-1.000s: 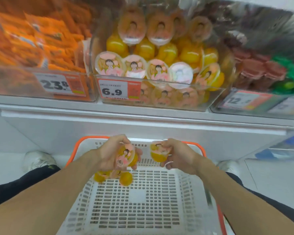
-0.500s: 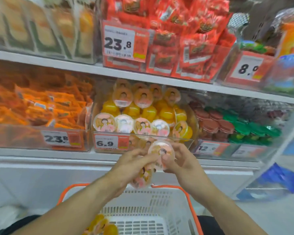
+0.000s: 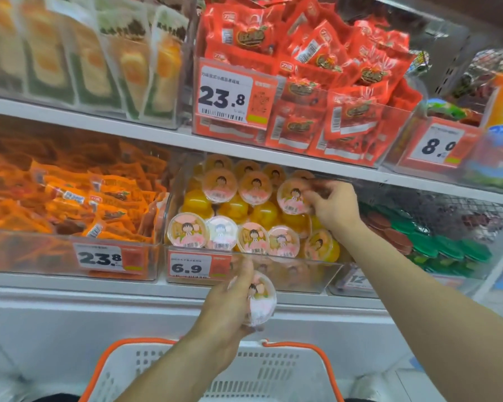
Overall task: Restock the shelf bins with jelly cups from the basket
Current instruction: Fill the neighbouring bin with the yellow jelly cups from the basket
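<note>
Fingers point(image 3: 317, 195) partly hide a jelly cup point(image 3: 292, 195).

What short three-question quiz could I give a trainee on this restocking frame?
1. True or false: the right hand is setting a jelly cup on the upper row of the clear bin.
2. What does the left hand hold? A) an orange packet B) a second jelly cup C) nothing
3. Fill in: the price tag on that bin reads ___.

Key: 1 true; 2 B; 3 6.9
</note>
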`<state>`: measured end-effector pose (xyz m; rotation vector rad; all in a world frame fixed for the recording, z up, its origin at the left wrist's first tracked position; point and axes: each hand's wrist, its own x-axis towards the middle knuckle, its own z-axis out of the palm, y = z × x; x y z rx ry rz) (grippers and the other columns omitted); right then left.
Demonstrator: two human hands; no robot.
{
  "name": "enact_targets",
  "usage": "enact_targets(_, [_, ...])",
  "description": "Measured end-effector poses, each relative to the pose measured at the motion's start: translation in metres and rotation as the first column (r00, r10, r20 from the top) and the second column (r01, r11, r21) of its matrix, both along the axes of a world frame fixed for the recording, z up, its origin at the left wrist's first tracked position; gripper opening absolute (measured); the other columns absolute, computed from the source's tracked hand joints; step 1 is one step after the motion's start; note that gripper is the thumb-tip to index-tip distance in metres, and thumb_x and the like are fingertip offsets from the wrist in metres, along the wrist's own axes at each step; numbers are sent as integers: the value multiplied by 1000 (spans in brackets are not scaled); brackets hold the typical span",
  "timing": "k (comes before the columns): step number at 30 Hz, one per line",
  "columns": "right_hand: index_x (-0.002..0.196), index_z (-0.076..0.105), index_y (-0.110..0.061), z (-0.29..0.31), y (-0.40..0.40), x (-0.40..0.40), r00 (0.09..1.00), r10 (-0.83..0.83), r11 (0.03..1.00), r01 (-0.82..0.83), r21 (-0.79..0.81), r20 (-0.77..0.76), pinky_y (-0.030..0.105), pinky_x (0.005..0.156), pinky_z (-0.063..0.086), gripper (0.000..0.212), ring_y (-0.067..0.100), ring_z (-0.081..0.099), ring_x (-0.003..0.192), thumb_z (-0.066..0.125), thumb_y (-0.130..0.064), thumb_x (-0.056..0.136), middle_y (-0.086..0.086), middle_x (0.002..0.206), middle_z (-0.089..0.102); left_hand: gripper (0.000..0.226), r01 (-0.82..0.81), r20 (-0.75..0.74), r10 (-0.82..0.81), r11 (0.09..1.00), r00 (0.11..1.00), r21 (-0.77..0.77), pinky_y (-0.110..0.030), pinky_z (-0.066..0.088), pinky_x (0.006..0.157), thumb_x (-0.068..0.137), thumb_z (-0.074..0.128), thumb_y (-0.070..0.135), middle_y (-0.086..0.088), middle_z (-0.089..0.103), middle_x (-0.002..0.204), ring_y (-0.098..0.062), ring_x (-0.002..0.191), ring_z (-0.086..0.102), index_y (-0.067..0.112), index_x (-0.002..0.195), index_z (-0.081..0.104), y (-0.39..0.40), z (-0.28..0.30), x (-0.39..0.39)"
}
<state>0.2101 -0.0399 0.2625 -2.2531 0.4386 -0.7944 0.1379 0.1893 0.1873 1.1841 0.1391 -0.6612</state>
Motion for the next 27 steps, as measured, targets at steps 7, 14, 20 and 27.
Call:
enact_targets(7, [108, 75, -10, 2, -5, 30, 992, 46, 997, -52, -54, -114, 41, 96, 53, 19, 24, 66, 103, 68, -9, 90, 7, 110, 74, 35, -54, -51, 47, 989, 998, -139, -24, 36, 35, 101, 49, 31, -15, 71, 75, -33, 63, 65, 2, 100, 67, 11, 12, 12])
enact_targets(14, [118, 71, -14, 0, -3, 38, 978, 17, 988, -49, -148, -208, 39, 101, 49, 25, 28, 63, 113, 62, -16, 95, 7, 121, 70, 33, -62, 15, 67, 975, 998, -211, -26, 37, 38, 99, 46, 23, -19, 71, 84, -33, 68, 63, -2, 107, 65, 9, 17, 13])
enact_targets(20, [118, 70, -14, 0, -3, 38, 983, 8, 991, -32, -129, -184, 36, 102, 49, 27, 27, 62, 114, 62, -9, 93, 7, 122, 69, 31, -69, 27, 76, 976, 997, -208, -26, 38, 37, 96, 52, 23, -19, 71, 81, -33, 70, 63, -3, 105, 67, 10, 16, 14])
enact_targets(27, [109, 71, -6, 5, 0, 26, 990, -19, 994, 4, -106, -142, 39, 86, 55, 21, 27, 66, 93, 64, -16, 92, 11, 105, 73, 27, -83, 19, 90, 969, 996, -235, -28, 39, 38, 96, 47, 17, -19, 71, 80, -34, 70, 60, -2, 102, 66, 8, 16, 17])
